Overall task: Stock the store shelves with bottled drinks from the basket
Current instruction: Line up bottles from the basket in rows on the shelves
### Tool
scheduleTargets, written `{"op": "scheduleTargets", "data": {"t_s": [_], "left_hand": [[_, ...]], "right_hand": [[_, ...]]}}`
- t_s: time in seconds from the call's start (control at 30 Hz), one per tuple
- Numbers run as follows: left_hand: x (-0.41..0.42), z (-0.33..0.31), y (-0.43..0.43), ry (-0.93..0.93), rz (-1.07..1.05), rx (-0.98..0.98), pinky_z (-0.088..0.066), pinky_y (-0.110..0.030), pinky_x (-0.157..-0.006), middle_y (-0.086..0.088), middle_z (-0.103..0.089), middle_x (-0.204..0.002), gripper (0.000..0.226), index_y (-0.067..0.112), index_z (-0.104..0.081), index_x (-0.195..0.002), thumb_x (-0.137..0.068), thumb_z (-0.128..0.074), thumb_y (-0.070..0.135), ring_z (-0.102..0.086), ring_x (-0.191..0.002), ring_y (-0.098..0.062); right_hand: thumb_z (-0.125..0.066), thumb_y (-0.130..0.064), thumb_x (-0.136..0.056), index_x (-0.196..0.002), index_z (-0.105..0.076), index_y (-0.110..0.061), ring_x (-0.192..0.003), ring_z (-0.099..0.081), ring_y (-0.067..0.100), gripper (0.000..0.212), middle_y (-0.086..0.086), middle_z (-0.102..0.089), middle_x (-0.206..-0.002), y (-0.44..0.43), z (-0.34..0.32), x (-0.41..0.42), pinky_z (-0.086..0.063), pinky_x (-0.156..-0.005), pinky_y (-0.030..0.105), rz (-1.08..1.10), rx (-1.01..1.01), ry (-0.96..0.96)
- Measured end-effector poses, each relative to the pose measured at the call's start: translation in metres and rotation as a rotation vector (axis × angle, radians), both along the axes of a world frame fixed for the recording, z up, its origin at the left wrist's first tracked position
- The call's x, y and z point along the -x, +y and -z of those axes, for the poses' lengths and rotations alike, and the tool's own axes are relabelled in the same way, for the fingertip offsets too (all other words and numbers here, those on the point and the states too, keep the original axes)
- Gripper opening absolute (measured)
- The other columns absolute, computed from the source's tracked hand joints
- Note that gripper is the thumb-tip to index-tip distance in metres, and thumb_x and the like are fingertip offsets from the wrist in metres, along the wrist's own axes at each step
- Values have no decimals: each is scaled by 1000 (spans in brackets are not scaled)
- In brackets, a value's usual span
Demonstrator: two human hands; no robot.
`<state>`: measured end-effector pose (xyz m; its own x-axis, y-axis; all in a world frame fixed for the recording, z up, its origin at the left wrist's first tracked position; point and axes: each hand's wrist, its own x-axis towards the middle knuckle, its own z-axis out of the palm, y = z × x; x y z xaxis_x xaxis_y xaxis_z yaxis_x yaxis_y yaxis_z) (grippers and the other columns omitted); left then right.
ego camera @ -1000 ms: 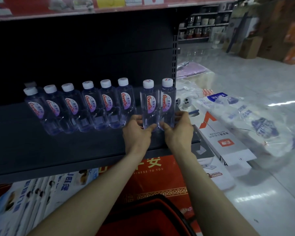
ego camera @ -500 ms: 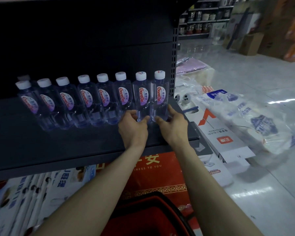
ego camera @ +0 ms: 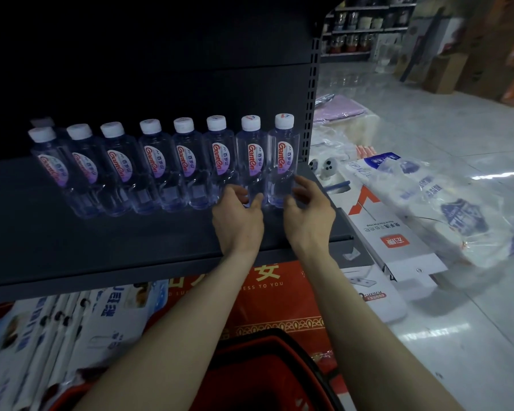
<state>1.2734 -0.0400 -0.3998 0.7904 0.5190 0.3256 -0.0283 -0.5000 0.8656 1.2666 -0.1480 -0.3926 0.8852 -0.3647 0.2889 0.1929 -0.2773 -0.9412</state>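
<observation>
Ganten water bottles (ego camera: 172,164) are standing in a row of eight on the dark shelf (ego camera: 107,241), caps up and red-lettered labels facing out, and one more cap is showing behind the far-left bottle. The two at the right-hand end are sitting just beside the perforated shelf upright (ego camera: 311,99). The left hand (ego camera: 239,219) is hovering at the base of the second-from-right bottle (ego camera: 251,161), fingers loosely curled and parted, the thumb tip at or just off the plastic; contact is too close to call. The right hand (ego camera: 307,216) is cupping the foot of the end bottle (ego camera: 283,158) in the same half-open way, fingers spread rather than clamped, so neither hand appears to be gripping anything.

The step in hand looks like settling this last pair into line. To do it well, the hands should be nudging low on the bottles, near the base, since these tall light bottles are likely to tip if pushed high up. Labels are already facing forward, so no twisting seems needed. The pair is sitting slightly closer together than the rest; a small sideways ease would even the spacing. Fingers should be drawing straight back toward the shelf edge, clear of neighbouring bottles. The red basket (ego camera: 267,378) is waiting below between the forearms; its contents are hidden.
</observation>
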Motion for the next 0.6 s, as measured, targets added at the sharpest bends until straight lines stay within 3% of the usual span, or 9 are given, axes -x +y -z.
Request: {"op": "scheduleTargets", "data": {"t_s": [0.3, 0.47, 0.53, 0.6], "left_hand": [[-1, -6, -3, 66, -20, 6, -45, -26, -76, 7, -71, -99, 21, 21, -65, -104, -93, -75, 36, -64, -89, -11], [3, -7, -3, 64, -16, 7, -43, -25, -77, 6, -71, -100, 16, 20, -66, -106, -97, -71, 31, -63, -89, -11], [5, -6, -2, 40, -9, 3, -45, -25, -77, 7, -70, -98, 12, 19, -67, -106, -98, -69, 29, -66, -90, -12], [8, -9, -2, 12, 37, 25, -49, -21, -76, 10, -68, -95, 12, 19, -67, -105, -98, -68, 29, -64, -86, -7]], "right_hand": [[-68, -19, -91, -145, -60, -27, -103, -67, 5, 55, -1, -71, -120, 0, 1, -3, -53, -95, 19, -72, 40, 34], [-68, -16, -92, -141, -62, -23, -104, -65, 3, 50, -7, -71, -121, -1, -1, 7, -43, -82, 1, -68, 19, 28], [-68, -17, -92, -138, -63, -21, -105, -66, 5, 46, -6, -72, -120, -2, -3, 14, -43, -81, 3, -61, 24, 33], [-67, -17, -93, -133, -66, -18, -105, -67, 8, 40, -5, -72, -120, -4, -7, 21, -51, -89, 14, -68, 52, 37]]}}
